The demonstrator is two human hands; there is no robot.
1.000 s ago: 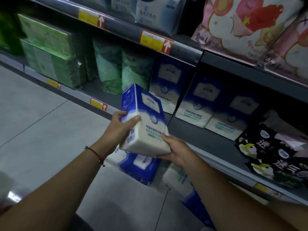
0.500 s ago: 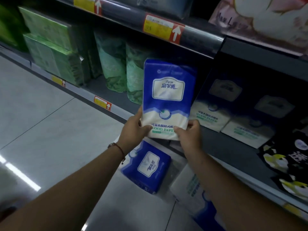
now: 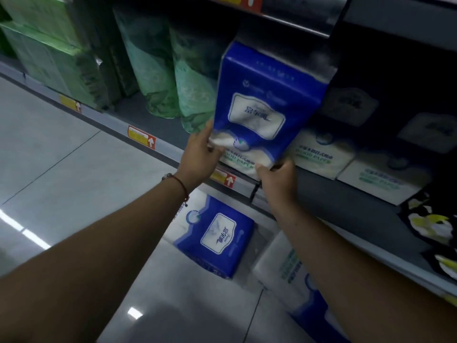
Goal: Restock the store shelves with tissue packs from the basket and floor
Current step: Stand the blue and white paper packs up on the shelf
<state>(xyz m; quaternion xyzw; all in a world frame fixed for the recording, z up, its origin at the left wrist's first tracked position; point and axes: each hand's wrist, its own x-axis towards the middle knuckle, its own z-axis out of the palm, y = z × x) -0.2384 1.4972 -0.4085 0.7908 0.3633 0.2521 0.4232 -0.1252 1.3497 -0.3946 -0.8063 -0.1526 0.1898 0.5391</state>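
Now both hands, left hand (image 3: pixel 200 154) and right hand (image 3: pixel 278 178), grip glossy blue-white rectangular tissue pack (image 3: pixel 264 107) at shelf (image 3: pixel 346 194).

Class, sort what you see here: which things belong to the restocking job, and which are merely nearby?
Part of the job:
- blue-and-white plastic-wrapped tissue pack, gripped by left hand and right hand
- matching blue tissue pack on the floor
- grey metal shelf

Just nearby:
- green wrapped paper rolls
- green boxed packs
- black-and-yellow packets

Blue tissue pack (image 3: pixel 264 105) between both hands, at shelf (image 3: pixel 173 144).
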